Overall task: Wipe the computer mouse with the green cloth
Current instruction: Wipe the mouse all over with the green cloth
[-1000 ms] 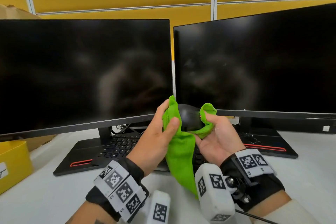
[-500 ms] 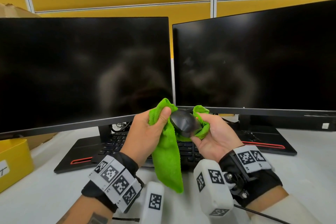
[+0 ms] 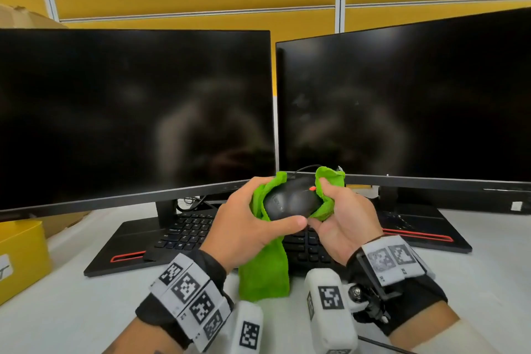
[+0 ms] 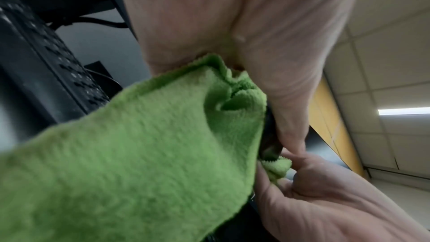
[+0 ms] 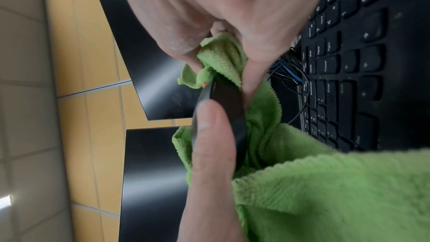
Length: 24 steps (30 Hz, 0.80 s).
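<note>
Mouse (image 3: 290, 200) lower, above white desk (image 3: 488, 253)

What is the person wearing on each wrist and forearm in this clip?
Both hands are bare: left hand, right hand. Each wrist carries a black strap with a white band of square black-and-white markers, plus a white camera block bearing the same markers. A thin black cable trails from the right block. A pale sleeve shows on the right forearm.

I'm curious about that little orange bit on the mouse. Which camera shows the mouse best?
The head view: the mouse shows its whole black top and orange wheel, cradled in the green cloth. The right wrist view shows only its edge; the left wrist view, a dark sliver.
</note>
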{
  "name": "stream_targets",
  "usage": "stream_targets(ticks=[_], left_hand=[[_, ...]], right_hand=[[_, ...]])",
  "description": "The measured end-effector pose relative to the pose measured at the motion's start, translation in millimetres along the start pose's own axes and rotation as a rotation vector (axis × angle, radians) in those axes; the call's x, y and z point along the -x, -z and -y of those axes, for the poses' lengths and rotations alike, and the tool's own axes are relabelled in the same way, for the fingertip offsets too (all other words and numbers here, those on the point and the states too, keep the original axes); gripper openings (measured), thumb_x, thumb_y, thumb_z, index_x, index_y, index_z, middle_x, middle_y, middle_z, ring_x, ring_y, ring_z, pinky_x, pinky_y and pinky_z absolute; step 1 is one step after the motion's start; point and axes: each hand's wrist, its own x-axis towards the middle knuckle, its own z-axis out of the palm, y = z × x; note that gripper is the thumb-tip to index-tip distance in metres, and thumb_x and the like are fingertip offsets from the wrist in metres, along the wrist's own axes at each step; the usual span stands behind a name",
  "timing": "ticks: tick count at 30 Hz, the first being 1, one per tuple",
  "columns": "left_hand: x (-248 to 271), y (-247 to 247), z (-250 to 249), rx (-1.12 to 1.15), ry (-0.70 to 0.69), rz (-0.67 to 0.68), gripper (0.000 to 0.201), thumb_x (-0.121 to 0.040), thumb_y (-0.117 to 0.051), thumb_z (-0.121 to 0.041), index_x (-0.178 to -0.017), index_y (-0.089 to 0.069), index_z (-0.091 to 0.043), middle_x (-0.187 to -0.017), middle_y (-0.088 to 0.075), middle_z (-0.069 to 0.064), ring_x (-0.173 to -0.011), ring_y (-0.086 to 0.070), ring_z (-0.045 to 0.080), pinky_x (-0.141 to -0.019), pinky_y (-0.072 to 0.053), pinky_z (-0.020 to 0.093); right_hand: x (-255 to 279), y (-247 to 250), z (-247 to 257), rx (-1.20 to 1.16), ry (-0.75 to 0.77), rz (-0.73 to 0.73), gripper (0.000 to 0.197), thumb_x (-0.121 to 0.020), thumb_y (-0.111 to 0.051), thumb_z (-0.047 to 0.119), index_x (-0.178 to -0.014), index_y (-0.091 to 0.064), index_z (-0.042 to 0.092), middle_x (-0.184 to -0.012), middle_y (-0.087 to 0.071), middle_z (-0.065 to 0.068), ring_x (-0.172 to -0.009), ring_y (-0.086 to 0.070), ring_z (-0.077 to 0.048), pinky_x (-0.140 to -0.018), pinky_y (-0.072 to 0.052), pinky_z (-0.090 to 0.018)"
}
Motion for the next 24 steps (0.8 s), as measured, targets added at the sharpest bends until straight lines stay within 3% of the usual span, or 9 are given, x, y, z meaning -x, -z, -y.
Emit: stream_targets(ticks=[4, 8, 10, 13, 15, 17, 19, 24], left_hand=[[-1, 5, -2, -0.031, -0.009, -0.09, 0.063, -0.053, -0.097, -0.048, -0.109, -0.069, -0.04, -0.102, -0.078, -0.013, -0.096, -0.074, 0.011, -0.091, -0.06, 0.046], [0, 5, -5, 0.026, 0.024, -0.179, 0.057, -0.052, -0.095, -0.055, -0.098, -0.07, -0.033, -0.092, -0.08, -0.01, -0.088, -0.077, 0.014, -0.084, -0.062, 0.047], [1, 5, -6, 0.033, 0.038, -0.199, 0.054, -0.054, -0.096, -0.054, -0.093, -0.068, -0.031, -0.087, -0.08, -0.01, -0.083, -0.076, 0.013, -0.081, -0.062, 0.048], [3, 4, -8, 0.02, 0.034, -0.163, 0.06, -0.051, -0.099, -0.053, -0.09, -0.062, -0.027, -0.086, -0.078, -0.008, -0.081, -0.075, 0.017, -0.079, -0.061, 0.049], [2, 5, -9, -0.01, 0.037, -0.07, 0.068, -0.048, -0.101, -0.053, -0.097, -0.061, -0.028, -0.094, -0.078, -0.008, -0.089, -0.075, 0.017, -0.084, -0.06, 0.049], [2, 9, -10, -0.084, 0.035, 0.018, 0.074, -0.045, -0.103, -0.049, -0.104, -0.062, -0.033, -0.104, -0.076, -0.011, -0.097, -0.073, 0.01, -0.091, -0.059, 0.044], [0, 11, -9, -0.189, 0.012, 0.018, 0.081, -0.043, -0.103, -0.048, -0.112, -0.061, -0.038, -0.116, -0.069, -0.016, -0.108, -0.068, 0.006, -0.097, -0.057, 0.039], [1, 12, -11, -0.268, -0.014, 0.073, 0.124, -0.048, -0.105, -0.038, -0.152, -0.037, -0.044, -0.151, -0.043, -0.026, -0.138, -0.043, 0.001, -0.111, -0.041, 0.025]], right_hand=[[0, 0, 3, -0.087, -0.037, 0.169, 0.041, -0.11, -0.043, 0.029, -0.137, -0.061, 0.003, -0.13, -0.071, -0.022, -0.12, -0.068, -0.039, -0.088, -0.057, -0.055], [3, 6, 5, -0.004, -0.121, 0.334, 0.053, -0.11, -0.031, 0.044, -0.138, -0.063, 0.012, -0.134, -0.071, -0.018, -0.127, -0.065, -0.04, -0.103, -0.051, -0.061], [5, 5, 3, 0.112, -0.112, 0.37, 0.043, -0.108, -0.039, 0.035, -0.135, -0.065, 0.013, -0.129, -0.074, -0.017, -0.123, -0.067, -0.039, -0.099, -0.054, -0.059], [5, 1, -2, 0.254, -0.053, 0.364, 0.029, -0.102, -0.053, 0.008, -0.125, -0.069, 0.006, -0.124, -0.074, -0.023, -0.11, -0.073, -0.034, -0.08, -0.062, -0.048], [2, 2, -1, 0.296, -0.019, 0.307, 0.025, -0.099, -0.056, 0.003, -0.116, -0.073, 0.006, -0.121, -0.075, -0.025, -0.103, -0.074, -0.034, -0.075, -0.062, -0.048], [-1, 4, 2, 0.315, 0.002, 0.22, 0.024, -0.097, -0.06, 0.007, -0.117, -0.073, 0.007, -0.118, -0.076, -0.023, -0.108, -0.074, -0.038, -0.087, -0.061, -0.059], [-1, 5, 5, 0.328, -0.002, 0.157, 0.027, -0.097, -0.062, 0.013, -0.121, -0.072, 0.009, -0.118, -0.077, -0.021, -0.112, -0.073, -0.041, -0.094, -0.056, -0.066], [3, 5, 7, 0.421, -0.015, 0.183, 0.024, -0.099, -0.063, 0.021, -0.119, -0.074, 0.012, -0.115, -0.079, -0.018, -0.112, -0.073, -0.041, -0.098, -0.052, -0.069]])
